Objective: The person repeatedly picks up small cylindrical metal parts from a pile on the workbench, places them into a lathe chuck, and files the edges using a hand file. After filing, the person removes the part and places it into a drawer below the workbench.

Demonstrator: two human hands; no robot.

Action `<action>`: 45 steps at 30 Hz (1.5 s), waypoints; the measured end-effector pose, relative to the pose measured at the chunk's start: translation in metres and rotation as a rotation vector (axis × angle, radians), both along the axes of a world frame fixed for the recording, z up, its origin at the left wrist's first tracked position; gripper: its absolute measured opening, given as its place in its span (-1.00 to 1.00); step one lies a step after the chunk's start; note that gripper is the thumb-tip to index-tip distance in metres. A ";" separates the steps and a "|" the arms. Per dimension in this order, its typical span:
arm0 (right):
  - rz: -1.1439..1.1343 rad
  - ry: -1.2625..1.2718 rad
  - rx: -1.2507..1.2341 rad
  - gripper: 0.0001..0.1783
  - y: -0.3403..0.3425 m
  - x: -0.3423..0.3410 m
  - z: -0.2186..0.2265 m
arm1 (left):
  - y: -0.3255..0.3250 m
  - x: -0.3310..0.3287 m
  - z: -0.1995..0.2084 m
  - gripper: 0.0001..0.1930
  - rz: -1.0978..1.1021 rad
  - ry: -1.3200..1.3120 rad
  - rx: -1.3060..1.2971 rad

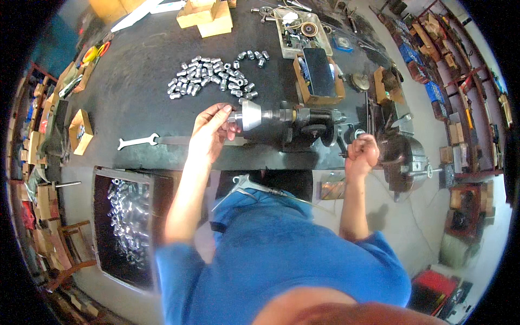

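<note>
Metal part (234, 118) pinched between thumb and fingers of the left hand (213, 128), over the near side of the bench (130, 108), at the left end of a silver cone (251, 116). Next, a dark machine (311, 117) with the cone in line; behind, a phone (319, 71) on an open box (323, 99). Farther right, the right hand (362, 154), fingers curled inward, impossible to tell whether around anything; beyond, a dark vise (402, 157).

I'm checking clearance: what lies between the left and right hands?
In the head view, a silver cone-shaped piece and a dark fixture with a round wheel lie between them.
</note>
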State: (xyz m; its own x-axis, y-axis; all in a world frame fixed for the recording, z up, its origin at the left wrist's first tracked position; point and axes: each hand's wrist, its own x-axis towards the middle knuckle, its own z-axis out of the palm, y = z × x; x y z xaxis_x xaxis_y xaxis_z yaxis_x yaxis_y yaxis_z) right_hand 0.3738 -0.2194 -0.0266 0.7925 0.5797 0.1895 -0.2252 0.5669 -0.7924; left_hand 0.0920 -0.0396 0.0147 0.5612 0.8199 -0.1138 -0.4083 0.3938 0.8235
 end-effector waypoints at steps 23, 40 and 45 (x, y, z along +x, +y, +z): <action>-0.132 0.199 -0.345 -0.83 0.041 0.006 -0.031 | -0.066 -0.047 0.007 -0.59 -0.001 -0.398 0.126; -0.134 0.178 -0.316 -0.80 0.038 0.012 -0.043 | -0.087 -0.047 0.023 -0.55 0.520 0.451 0.760; -0.121 0.178 -0.305 -0.81 0.038 0.007 -0.037 | -0.091 -0.044 0.028 -0.58 0.520 0.619 0.822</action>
State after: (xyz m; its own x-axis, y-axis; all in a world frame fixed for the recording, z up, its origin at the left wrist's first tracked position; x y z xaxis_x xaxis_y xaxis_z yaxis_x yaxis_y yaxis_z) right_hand 0.3807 -0.1817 -0.0641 0.8636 0.4888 -0.1240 -0.3203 0.3418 -0.8835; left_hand 0.0482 -0.1304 0.0423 0.1678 0.8898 0.4245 0.1998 -0.4523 0.8692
